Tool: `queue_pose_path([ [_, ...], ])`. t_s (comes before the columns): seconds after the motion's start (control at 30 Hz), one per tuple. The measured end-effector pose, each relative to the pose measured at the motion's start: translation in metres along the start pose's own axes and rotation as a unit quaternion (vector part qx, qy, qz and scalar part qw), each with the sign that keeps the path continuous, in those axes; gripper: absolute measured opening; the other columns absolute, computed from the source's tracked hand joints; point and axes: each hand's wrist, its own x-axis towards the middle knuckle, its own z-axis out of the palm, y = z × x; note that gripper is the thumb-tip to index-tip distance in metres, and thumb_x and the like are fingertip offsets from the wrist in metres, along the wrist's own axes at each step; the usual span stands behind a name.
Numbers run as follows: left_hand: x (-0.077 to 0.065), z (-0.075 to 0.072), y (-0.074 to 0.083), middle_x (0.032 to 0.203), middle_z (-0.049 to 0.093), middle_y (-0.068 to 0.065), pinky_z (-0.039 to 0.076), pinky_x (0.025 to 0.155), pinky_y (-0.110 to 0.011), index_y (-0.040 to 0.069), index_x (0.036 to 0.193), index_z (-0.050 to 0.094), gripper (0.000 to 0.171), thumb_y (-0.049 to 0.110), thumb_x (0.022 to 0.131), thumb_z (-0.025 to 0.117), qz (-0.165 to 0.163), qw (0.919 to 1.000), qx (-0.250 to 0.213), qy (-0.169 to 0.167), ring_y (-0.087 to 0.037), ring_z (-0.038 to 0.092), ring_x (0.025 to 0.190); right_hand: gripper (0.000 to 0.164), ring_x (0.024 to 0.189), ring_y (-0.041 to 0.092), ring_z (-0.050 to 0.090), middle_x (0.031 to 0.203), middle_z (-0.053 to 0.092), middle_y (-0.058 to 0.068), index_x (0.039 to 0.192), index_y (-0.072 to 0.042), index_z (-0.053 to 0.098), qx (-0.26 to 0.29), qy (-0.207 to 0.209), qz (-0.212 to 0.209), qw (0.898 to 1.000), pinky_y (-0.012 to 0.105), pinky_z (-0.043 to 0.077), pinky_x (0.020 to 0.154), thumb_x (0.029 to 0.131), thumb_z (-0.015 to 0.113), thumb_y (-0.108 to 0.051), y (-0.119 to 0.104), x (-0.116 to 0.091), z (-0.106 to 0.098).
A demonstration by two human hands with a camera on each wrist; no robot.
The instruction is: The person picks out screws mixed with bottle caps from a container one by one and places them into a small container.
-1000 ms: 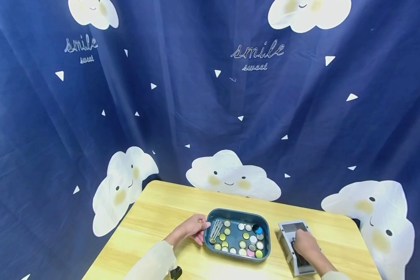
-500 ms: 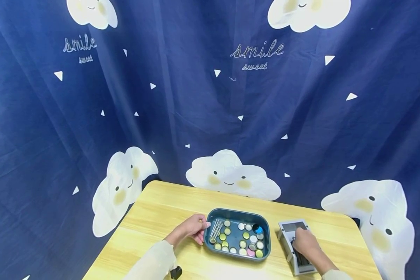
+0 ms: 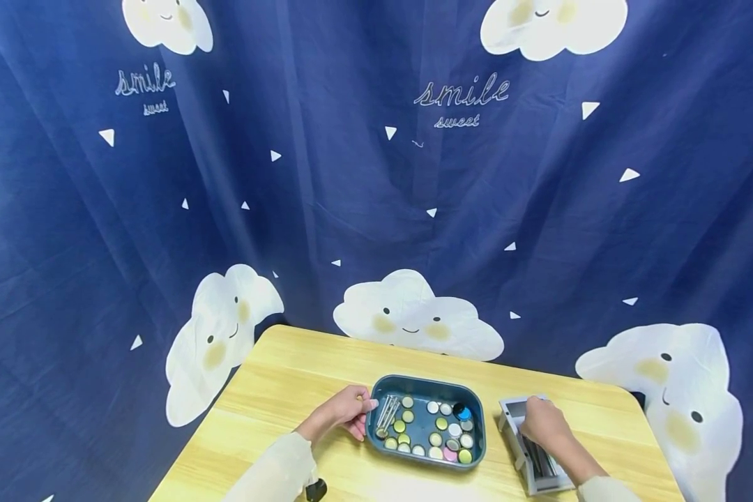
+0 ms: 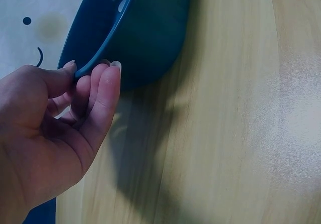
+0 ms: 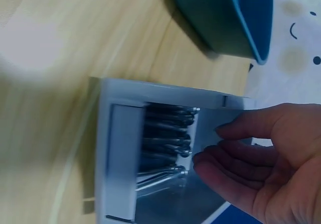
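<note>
My left hand [image 3: 346, 410] pinches the left rim of a dark teal tray [image 3: 422, 422], thumb inside and fingers outside in the left wrist view. Several bottle caps [image 3: 441, 422] in yellow, white, pink and blue lie in the tray. Thin metal rods [image 3: 387, 413] lie at its left end. My right hand [image 3: 544, 424] is over the far end of a grey box [image 3: 519, 457]. In the right wrist view its thumb and loosely bent fingers stand apart, nothing visible between them. Dark, shiny metal rods [image 5: 165, 141] with rounded ends fill part of the box.
Both containers stand on a light wooden table [image 3: 288, 362]. Behind it hangs a dark blue curtain [image 3: 364, 181] printed with white clouds. A small black object [image 3: 316, 489] shows beside my left sleeve.
My right hand has shifted slightly toward the far end of the grey box, so more of the metal rods show. The left hand and the tray stay where they were.
</note>
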Motion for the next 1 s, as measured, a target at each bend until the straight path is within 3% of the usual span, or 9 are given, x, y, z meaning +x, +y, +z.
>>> queue_pose_path([
  [0.23,0.001,-0.001,0.0,0.059,0.055,-0.002,0.065,0.047,-0.032,0.007,0.088,0.048,0.022,0.015,0.107,0.057,0.003,1.0,0.007,-0.001,-0.012,0.06,0.045,0.022,0.054,0.019,0.046,0.06,0.048,0.004,0.062,-0.01,0.049,0.034,0.011,0.015,0.999,0.027,0.037,0.046,0.071,0.064,0.004,-0.009,0.004,-0.008],
  [0.37,0.001,-0.002,-0.001,0.06,0.054,-0.002,0.065,0.047,-0.033,0.007,0.088,0.049,0.022,0.015,0.107,0.057,0.004,1.0,0.007,0.002,-0.012,0.061,0.045,0.028,0.055,0.02,0.043,0.059,0.044,0.004,0.06,-0.013,0.042,0.038,0.028,0.016,0.999,0.03,0.036,0.046,0.071,0.063,0.003,-0.018,0.008,-0.009],
  [0.67,-0.001,0.0,-0.002,0.059,0.055,-0.002,0.065,0.048,-0.034,0.007,0.089,0.049,0.022,0.016,0.106,0.058,0.002,1.0,0.0,0.005,-0.012,0.061,0.046,0.04,0.05,0.016,0.032,0.054,0.028,-0.003,0.054,-0.017,0.035,0.017,0.08,-0.032,0.996,0.026,0.029,0.043,0.077,0.059,0.004,-0.045,0.016,-0.002],
  [0.8,-0.002,0.0,-0.001,0.059,0.055,-0.002,0.065,0.048,-0.033,0.007,0.089,0.048,0.022,0.016,0.106,0.057,0.003,1.0,-0.001,0.005,-0.012,0.06,0.046,0.033,0.053,0.019,0.037,0.056,0.036,0.001,0.058,-0.014,0.041,0.02,0.098,-0.031,0.995,0.029,0.032,0.044,0.078,0.061,0.003,-0.06,0.021,0.001],
  [1.0,-0.001,0.0,-0.002,0.059,0.055,-0.001,0.065,0.047,-0.032,0.008,0.089,0.048,0.021,0.016,0.107,0.057,0.003,1.0,0.0,0.003,-0.011,0.06,0.045,0.026,0.055,0.026,0.055,0.061,0.055,0.009,0.066,-0.008,0.051,0.024,0.112,-0.034,0.993,0.042,0.047,0.046,0.082,0.071,-0.004,-0.082,0.03,0.008],
])
